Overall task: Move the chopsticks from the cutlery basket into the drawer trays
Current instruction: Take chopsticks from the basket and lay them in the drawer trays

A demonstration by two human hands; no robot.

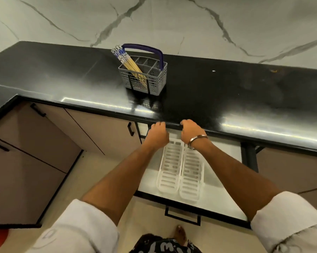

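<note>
Item 1. Grey plastic lattice cutlery basket [142,77] with a dark blue arched handle [145,50]: it stood upright on the glossy black stone counter [227,92], well back from the front edge, and was divided into several compartments.

Item 2. Bundle of pale wooden chopsticks with blue-and-white patterned tops [125,60]: they stood in the basket's front left compartment, leaning to the left, with their patterned ends well above the rim.

Item 3. Two white slotted plastic drawer trays [181,172]: they lay side by side, touching along their long edges, on the pale floor of the pulled-out drawer [225,199] below the counter. No chopsticks lay in either tray.

Item 4. Left hand [157,134]: it was held above the far end of the left tray, just under the counter's edge, with its back to the camera. Its fingers were curled downward; whether they gripped anything could not be told.

Item 5. Right hand [191,131]: it wore a silver metal bangle [196,142] at the wrist and was held above the far end of the right tray, its knuckles at the counter's lip. Its fingers curled out of sight, so their hold could not be told.

Item 6. Beige flat-fronted cabinets with black bar handles [38,110] stood to the left; a white marble-veined wall [154,19] rose behind the counter.
</note>
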